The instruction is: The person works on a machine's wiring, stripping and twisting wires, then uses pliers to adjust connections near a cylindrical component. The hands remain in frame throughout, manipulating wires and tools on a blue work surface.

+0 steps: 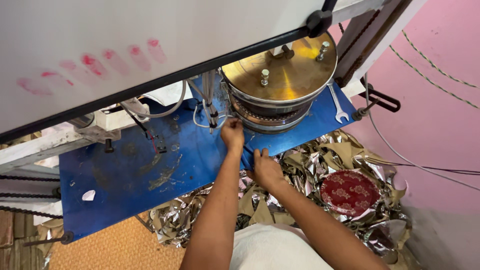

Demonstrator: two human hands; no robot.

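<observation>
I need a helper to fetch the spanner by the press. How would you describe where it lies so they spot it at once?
Start at the blue metal table and find the round brass-coloured press die at its far right. The spanner lies flat on the blue surface just right of that die, a slim silver open-ended tool, the only loose hand tool there.

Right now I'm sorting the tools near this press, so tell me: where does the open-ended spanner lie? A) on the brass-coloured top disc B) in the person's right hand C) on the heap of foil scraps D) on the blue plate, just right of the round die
D: the spanner lies flat on the blue plate, beside the round die; both hands are at the plate's front edge, away from it.
</observation>
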